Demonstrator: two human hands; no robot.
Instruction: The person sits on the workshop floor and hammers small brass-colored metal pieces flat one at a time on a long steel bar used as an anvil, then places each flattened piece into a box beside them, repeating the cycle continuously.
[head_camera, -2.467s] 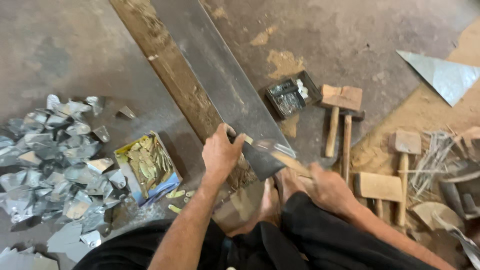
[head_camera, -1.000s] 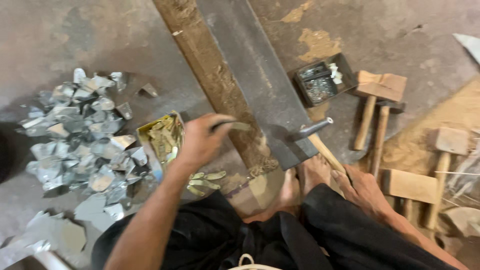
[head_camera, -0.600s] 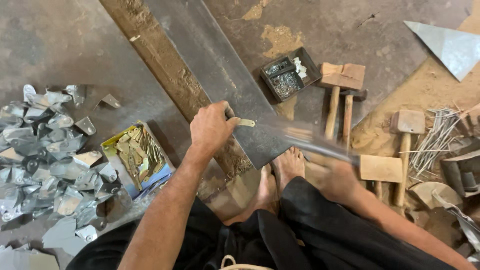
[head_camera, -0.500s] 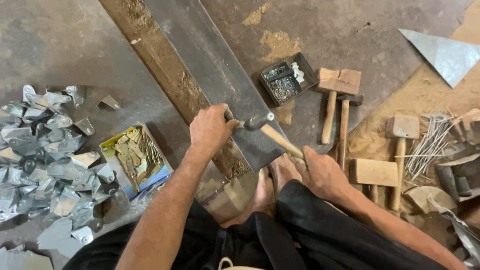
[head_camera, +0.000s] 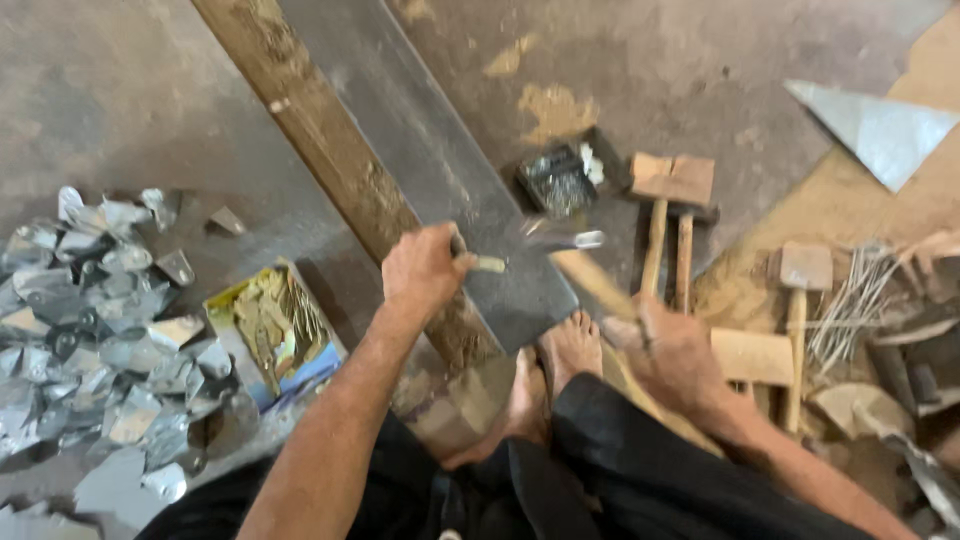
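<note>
Nearest the camera, the person sits on the floor in dark trousers with a bare foot (head_camera: 572, 350) tucked against the end of the grey metal strip (head_camera: 440, 190), a placement that likely braces it. The right hand (head_camera: 672, 352) is clenched around the wooden handle of a hammer (head_camera: 580, 262), whose blurred metal head hangs just above the strip. The left hand (head_camera: 425, 272) is closed on a small pale punch (head_camera: 487, 264), pinching it low so the tip meets the strip while the knuckles stay out of the hammer's path. The strip rests beside a worn wooden beam (head_camera: 330, 160); the two run diagonally away across the floor.

To the left, near the left arm, lies a yellow-rimmed box (head_camera: 272, 330) of brassy cut pieces, and beyond it a heap of silvery metal scraps (head_camera: 90, 310). To the right, wooden mallets (head_camera: 672, 215) lie within reach. Farther off sit a small dark tray (head_camera: 555, 180) of bits and a triangular metal sheet (head_camera: 880, 125).
</note>
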